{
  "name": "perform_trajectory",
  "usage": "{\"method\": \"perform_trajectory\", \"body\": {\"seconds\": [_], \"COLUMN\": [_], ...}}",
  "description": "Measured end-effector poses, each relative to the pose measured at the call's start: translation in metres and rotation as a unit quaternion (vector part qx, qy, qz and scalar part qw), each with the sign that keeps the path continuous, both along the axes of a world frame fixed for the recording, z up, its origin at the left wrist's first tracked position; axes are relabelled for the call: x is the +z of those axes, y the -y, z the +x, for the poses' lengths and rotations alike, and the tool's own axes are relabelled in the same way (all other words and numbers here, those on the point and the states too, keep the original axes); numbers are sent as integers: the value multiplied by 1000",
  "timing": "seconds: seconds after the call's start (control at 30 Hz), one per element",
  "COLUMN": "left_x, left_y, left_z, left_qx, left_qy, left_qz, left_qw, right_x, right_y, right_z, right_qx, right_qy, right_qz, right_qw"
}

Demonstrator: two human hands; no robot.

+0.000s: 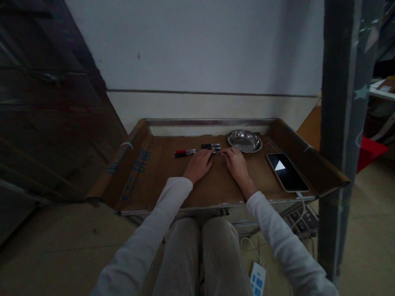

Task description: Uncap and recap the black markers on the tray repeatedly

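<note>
Your left hand (199,165) and right hand (236,164): fingers narrow, at a small silvery piece (216,152) between them; can't tell if either grips. Cardboard-lined surface (163,181): dark pens (210,146) just beyond, red-and-black pens (185,153) left, metal bowl (244,143), phone (288,174) right.

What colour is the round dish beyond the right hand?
The metal dish is shiny silver; head view shows best.

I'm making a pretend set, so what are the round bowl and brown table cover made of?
The round bowl looks like shiny metal, maybe steel: it has bright, mirror-like glints. The brown table cover looks like dull cardboard: sides folded up, blue printing.
</note>
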State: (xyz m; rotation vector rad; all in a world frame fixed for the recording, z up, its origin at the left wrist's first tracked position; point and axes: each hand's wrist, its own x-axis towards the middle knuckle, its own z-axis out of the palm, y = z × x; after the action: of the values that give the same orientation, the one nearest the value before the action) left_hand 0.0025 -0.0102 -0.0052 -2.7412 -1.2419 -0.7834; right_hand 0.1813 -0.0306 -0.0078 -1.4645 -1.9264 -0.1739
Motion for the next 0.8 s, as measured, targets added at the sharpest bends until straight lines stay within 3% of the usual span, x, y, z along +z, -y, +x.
{"method": "perform_trajectory", "body": {"seconds": [0.17, 0.43, 0.53, 0.67, 0.8], "left_x": [2, 5, 6, 9, 14], "left_y": [2, 4, 4, 7, 17], "left_z": [0, 1, 1, -1, -6], "left_qx": [6, 5, 7, 42, 115], "left_qy": [-23, 29, 20, 60, 116], "left_qz": [5, 8, 8, 13, 35], "left_qw": [1000, 1000, 1000, 997, 986], "right_x": [1, 3, 6, 12, 13], "right_y": [3, 8, 11, 18, 20], "right_z": [3, 0, -8, -19, -20], "right_qx": [-32, -51, -5, 135, 152], "right_qy": [-17, -10, -5, -15, -23], "right_qz": [-12, -25, -31, -46, -24], "right_qw": [999, 998, 1000, 990, 988]}}
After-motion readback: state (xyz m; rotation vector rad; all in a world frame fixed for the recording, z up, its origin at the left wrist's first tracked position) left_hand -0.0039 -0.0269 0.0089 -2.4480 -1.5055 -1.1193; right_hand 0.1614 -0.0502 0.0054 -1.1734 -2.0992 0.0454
